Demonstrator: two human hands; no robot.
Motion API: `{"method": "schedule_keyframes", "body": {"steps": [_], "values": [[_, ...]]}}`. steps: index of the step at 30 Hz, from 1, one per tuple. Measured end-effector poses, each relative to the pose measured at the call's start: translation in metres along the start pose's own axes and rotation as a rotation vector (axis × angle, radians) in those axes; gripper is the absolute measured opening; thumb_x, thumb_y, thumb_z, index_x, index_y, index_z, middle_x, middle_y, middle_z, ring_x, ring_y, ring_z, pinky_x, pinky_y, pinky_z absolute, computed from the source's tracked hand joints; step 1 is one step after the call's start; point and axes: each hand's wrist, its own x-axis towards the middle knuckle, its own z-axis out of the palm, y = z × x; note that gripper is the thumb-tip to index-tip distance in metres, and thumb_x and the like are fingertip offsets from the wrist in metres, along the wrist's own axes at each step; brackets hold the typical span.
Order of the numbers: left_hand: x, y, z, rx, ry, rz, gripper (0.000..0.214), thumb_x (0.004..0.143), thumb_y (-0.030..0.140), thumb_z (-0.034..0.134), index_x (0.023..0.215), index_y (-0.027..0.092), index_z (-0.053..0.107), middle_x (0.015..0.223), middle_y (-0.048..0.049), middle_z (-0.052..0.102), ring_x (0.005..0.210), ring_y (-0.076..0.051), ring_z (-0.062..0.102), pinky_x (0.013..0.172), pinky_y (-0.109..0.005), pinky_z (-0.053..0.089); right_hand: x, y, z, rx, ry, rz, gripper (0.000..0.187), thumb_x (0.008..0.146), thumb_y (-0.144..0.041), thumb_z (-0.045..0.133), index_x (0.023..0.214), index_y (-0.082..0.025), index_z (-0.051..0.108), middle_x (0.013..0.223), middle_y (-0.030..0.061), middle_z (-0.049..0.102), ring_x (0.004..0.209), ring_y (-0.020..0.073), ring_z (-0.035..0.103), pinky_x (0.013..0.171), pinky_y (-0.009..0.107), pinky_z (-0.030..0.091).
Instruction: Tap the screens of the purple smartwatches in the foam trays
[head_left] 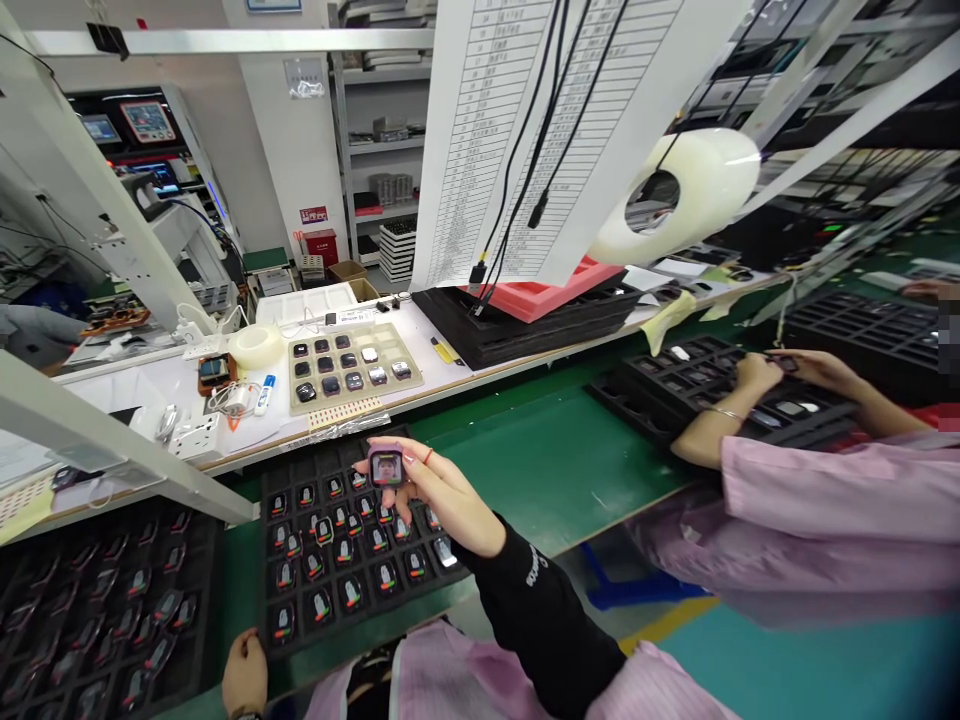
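My right hand (431,485) holds a smartwatch (387,468) up between fingers and thumb. Its square screen is lit with a picture and faces me. Below it lies a black compartment tray (264,560) filled with several smartwatches (352,591), most of their screens lit with coloured marks. At the tray's near left corner rests my left hand (245,675), its fingers curled in and nothing visible in them.
Another black tray of watches (90,620) lies at the left. On the white shelf sit a beige tray (412,372), tape roll (257,346) and power strip (196,437). A printed sheet (517,130) and cables hang ahead. A co-worker's hands (759,375) work over dark trays at the right.
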Motion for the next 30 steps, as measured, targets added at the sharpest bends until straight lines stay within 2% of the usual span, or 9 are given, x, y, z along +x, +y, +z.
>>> {"method": "schedule_keyframes", "body": {"steps": [3, 7, 14, 20, 25, 30], "values": [[-0.003, 0.003, -0.003, -0.066, -0.02, -0.056, 0.027, 0.098, 0.038, 0.053, 0.116, 0.019, 0.059, 0.107, -0.0062, 0.064, 0.09, -0.018, 0.065, 0.079, -0.031, 0.055, -0.002, -0.001, 0.001, -0.016, -0.042, -0.001, 0.046, 0.094, -0.046, 0.063, 0.13, -0.018, 0.055, 0.115, 0.013, 0.065, 0.071, 0.0125, 0.059, 0.053, 0.02, 0.048], [-0.007, 0.007, -0.007, -0.105, -0.037, -0.086, 0.027, 0.098, 0.039, 0.053, 0.116, 0.02, 0.06, 0.108, -0.0063, 0.064, 0.093, -0.019, 0.065, 0.082, -0.033, 0.054, -0.004, 0.0, 0.003, -0.052, -0.067, -0.012, 0.053, 0.09, -0.036, 0.071, 0.136, -0.021, 0.048, 0.12, 0.012, 0.063, 0.074, 0.0118, 0.059, 0.055, 0.019, 0.05], [-0.011, 0.012, -0.013, -0.13, -0.054, -0.09, 0.027, 0.098, 0.037, 0.053, 0.116, 0.019, 0.059, 0.109, -0.0063, 0.064, 0.095, -0.02, 0.064, 0.085, -0.034, 0.054, -0.006, 0.0, 0.003, -0.073, -0.054, -0.034, 0.051, 0.091, -0.037, 0.07, 0.134, -0.022, 0.049, 0.118, 0.0117, 0.064, 0.073, 0.012, 0.06, 0.054, 0.019, 0.049], [-0.012, 0.014, -0.014, -0.127, -0.054, -0.089, 0.027, 0.098, 0.037, 0.053, 0.117, 0.019, 0.059, 0.11, -0.0065, 0.063, 0.097, -0.02, 0.064, 0.086, -0.034, 0.054, -0.006, 0.002, 0.003, -0.062, 0.009, -0.014, 0.045, 0.093, -0.04, 0.067, 0.13, -0.02, 0.052, 0.115, 0.0126, 0.066, 0.069, 0.0113, 0.059, 0.05, 0.018, 0.046], [-0.011, 0.015, -0.015, -0.129, -0.061, -0.095, 0.028, 0.098, 0.037, 0.053, 0.117, 0.018, 0.059, 0.111, -0.0068, 0.063, 0.098, -0.021, 0.064, 0.088, -0.036, 0.054, -0.009, 0.002, 0.004, -0.082, -0.027, -0.032, 0.051, 0.088, -0.029, 0.071, 0.133, -0.021, 0.049, 0.119, 0.0119, 0.064, 0.073, 0.0106, 0.06, 0.054, 0.018, 0.049], [-0.012, 0.015, -0.016, -0.116, -0.062, -0.091, 0.027, 0.098, 0.038, 0.053, 0.117, 0.019, 0.059, 0.109, -0.0064, 0.064, 0.098, -0.021, 0.064, 0.088, -0.035, 0.054, -0.009, -0.002, 0.005, -0.063, -0.023, -0.022, 0.049, 0.09, -0.035, 0.069, 0.132, -0.02, 0.05, 0.118, 0.0127, 0.065, 0.072, 0.0114, 0.061, 0.053, 0.019, 0.048]]}}
